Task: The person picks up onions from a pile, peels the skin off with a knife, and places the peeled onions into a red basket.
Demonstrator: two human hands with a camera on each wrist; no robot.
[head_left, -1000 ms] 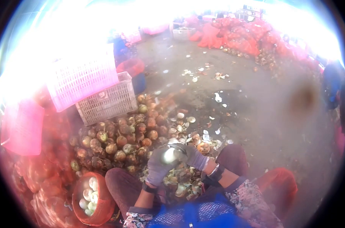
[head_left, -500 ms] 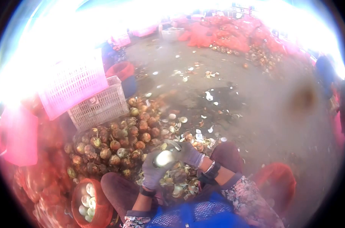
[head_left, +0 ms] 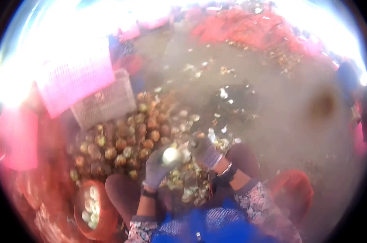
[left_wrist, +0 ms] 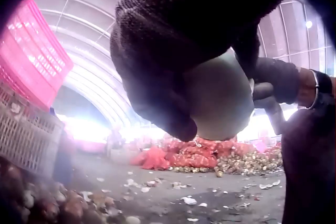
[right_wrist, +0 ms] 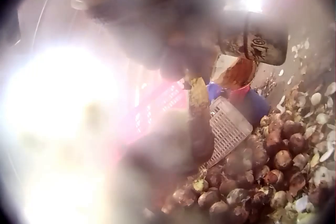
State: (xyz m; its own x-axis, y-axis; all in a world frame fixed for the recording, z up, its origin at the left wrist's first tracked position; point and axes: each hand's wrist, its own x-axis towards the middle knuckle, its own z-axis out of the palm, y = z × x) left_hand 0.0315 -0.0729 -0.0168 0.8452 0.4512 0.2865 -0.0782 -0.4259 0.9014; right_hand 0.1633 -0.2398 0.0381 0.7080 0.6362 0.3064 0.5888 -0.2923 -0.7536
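Observation:
A peeled white onion (head_left: 171,156) sits in the gloved left hand (head_left: 154,171), whose fingers curl round it. Seen from the left wrist, the pale onion (left_wrist: 223,100) bulges out below the dark glove. Just to the right, the gloved right hand (head_left: 205,153) grips a knife, apart from the onion in the head view. Its patterned dark handle (right_wrist: 254,37) juts from the blurred fist in the right wrist view; the blade is hard to make out now. Beneath both hands lie onion peels (head_left: 187,184). Unpeeled brown onions (head_left: 120,143) are heaped at the left.
A red-lined tub (head_left: 104,214) with several peeled onions stands by the left knee. Behind the heap are a white crate (head_left: 106,101) and a tilted pink crate (head_left: 78,83). Another red-lined tub (head_left: 299,190) is at the right. Red net sacks (head_left: 248,30) lie far back.
The left hand has shifted left with the onion, and the gap between the hands has widened. The knife's curved blade, close over the onion earlier, has drawn away with the right hand.

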